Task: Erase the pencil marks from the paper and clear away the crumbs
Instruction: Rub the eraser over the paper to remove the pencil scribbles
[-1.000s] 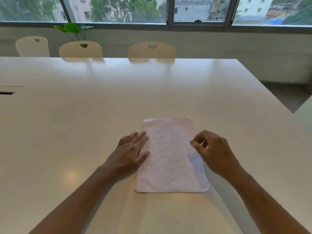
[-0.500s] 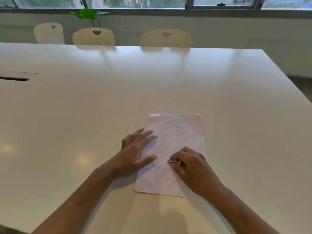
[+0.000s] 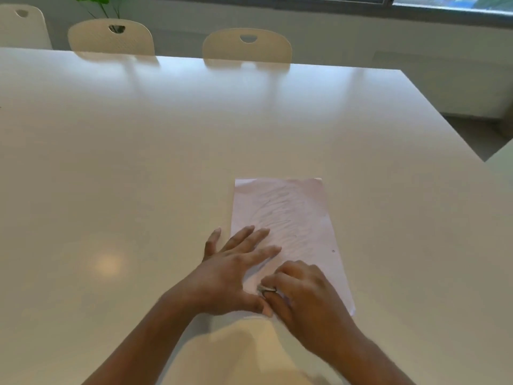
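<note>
Paper: a pale pink sheet (image 3: 291,223) lay flat on the white table (image 3: 166,162), its long side running away from the person, near the front edge and right of centre.
Pencil marks: faint grey strokes (image 3: 280,207) crossed the far and middle parts; the sheet looked wrinkled there.
Left hand: the left hand (image 3: 233,270) lay palm down with fingers straight and spread. Most fingertips rested on the sheet's left part, and the outermost finger lay off the edge on the table.
Reason for left hand: judged a hold-down, so the sheet would not slide or buckle under rubbing.
Right hand: the right hand (image 3: 305,295) was curled, knuckles up, fingers and thumb pinching a small eraser (image 3: 268,289) against the near-left part of the sheet.
Eraser: only a greyish sliver showed between the fingers, and contact with the paper looked likely.
Hands together: very close. The left thumb reached across to the right fingers, touching or just beside; I could not tell which.
Step judged: rubbing at the near end, with the far marks not yet erased.
Crumbs: one dark speck (image 3: 333,250) sat near the right edge; I could not tell whether it was a crumb.
Risk: the wrinkled sheet could crease or tear under hard strokes.
Far side: pale chairs (image 3: 247,45) stood at the table.
</note>
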